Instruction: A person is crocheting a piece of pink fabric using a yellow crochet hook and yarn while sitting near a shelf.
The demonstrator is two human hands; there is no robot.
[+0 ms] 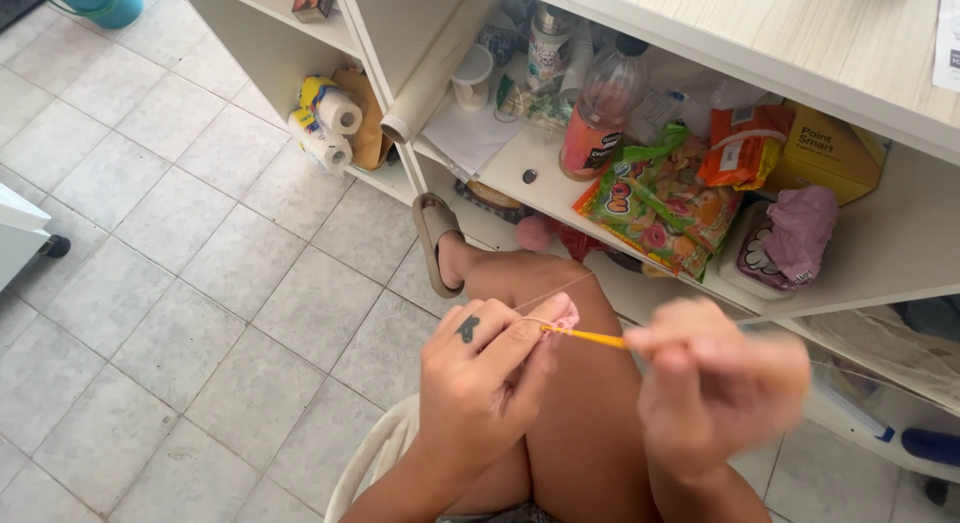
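My left hand (480,378) is curled narrow, the thumb and forefinger pinched on a small pink piece of crochet (566,314) that sits right at my fingertips, above my bare knee. My right hand (715,388) is blurred, but I can see it closed around the far end of a yellow hook (588,336), whose tip reaches across to the pink piece and touches it. A thin strand of yarn (556,289) runs up and to the right from my left fingers toward the shelf. I sit on a white chair (372,461), its rim showing under my left arm, with one leg stretched out and my foot in a grey sandal (432,238) resting against the bottom of the white shelf unit (560,198). On the shelf just beyond my knee lies a bright bag of sweets (655,208), with an orange packet (742,148) and a yellow box (826,153) behind it, and a pink cloth (800,231) lying on a white tub at the right. A clear bottle (603,108) with pink liquid stands to the left of the sweets. Further left, in the next compartment, rolls of paper (325,123) lean beside a brown bag. The floor (180,263) is pale grey tile, and a blue bin (100,1) stands at the top left corner.
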